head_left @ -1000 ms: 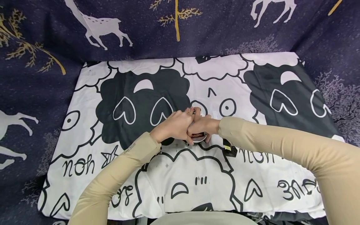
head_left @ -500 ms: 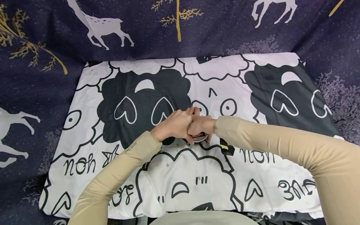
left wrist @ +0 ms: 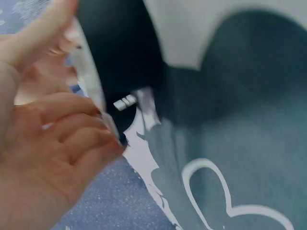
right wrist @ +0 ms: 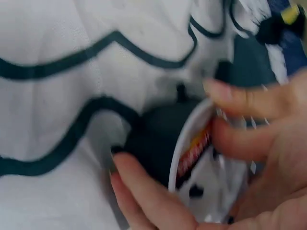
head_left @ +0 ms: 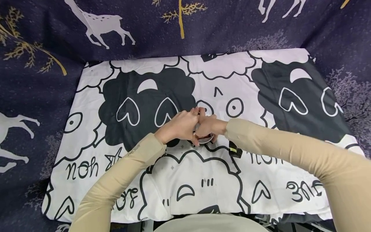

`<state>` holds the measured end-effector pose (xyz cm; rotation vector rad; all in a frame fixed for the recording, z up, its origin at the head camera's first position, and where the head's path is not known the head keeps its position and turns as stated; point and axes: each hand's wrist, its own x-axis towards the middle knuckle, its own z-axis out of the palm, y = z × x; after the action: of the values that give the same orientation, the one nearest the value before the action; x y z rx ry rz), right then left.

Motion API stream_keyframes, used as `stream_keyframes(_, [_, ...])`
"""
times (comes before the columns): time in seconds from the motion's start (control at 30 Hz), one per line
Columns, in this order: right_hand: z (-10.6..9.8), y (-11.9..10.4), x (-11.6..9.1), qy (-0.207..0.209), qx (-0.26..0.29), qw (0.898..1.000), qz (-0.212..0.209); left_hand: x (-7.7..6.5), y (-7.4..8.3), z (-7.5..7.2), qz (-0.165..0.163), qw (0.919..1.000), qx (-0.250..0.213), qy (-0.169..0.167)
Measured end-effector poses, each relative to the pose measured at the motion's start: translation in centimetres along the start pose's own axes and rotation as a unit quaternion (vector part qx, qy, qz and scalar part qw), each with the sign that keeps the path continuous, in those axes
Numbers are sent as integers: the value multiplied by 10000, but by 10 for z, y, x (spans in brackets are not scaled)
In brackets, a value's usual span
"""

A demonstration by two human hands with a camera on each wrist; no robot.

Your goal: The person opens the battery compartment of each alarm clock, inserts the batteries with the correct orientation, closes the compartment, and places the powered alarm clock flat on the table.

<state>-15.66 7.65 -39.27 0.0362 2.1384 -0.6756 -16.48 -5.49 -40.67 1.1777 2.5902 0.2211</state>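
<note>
Both hands meet over a round, dark-sided thing (head_left: 204,140) with a white rim, near the middle of the printed cloth. Its exact kind is unclear. My left hand (head_left: 182,125) holds it from the left; the left wrist view shows the thumb and fingers at the white edge of the dark body (left wrist: 120,48). My right hand (head_left: 209,126) grips it from the right. In the right wrist view, thumb and fingers curl round its rim (right wrist: 178,153), and a red and yellow label (right wrist: 194,152) shows on its white face. The hands hide much of it.
A white cloth (head_left: 208,174) with black cartoon sheep covers the table. Beside the right cuff lies a small black object (head_left: 235,150) with a yellow mark. Dark blue curtains (head_left: 145,35) with deer stand behind and beside. A pale rounded edge (head_left: 210,224) is at the front.
The label on the round thing's face has shifted, so it seems to have turned a little between the hands. Both hands stay in nearly the same place; the head view has tilted slightly.
</note>
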Motion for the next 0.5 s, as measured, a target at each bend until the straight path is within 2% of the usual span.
stream_keyframes(0.07, [-2, 8, 0, 3, -43, 9994, -353, -1, -2, 0, -43, 9999, -98, -124])
stream_keyframes(0.17, [-3, 22, 2, 27, 147, 9952, -966, -4, -8, 1, -91, 9968, -680, -422])
stream_keyframes(0.27, [-2, 34, 7, 8, 405, 9883, -1469, -8, -15, 3, -27, 9861, -1530, -646])
stream_keyframes(0.33, [-3, 39, 9, 36, 514, 9859, -1592, -10, -17, 3, 34, 9797, -1895, -655])
stream_keyframes(0.4, [-3, 43, 9, 172, 296, 9850, -1690, -13, -16, 4, 31, 9771, -2025, -653])
stream_keyframes(0.5, [0, 49, 4, 792, -256, 9801, -1804, -17, -8, 6, -117, 9773, -2022, -625])
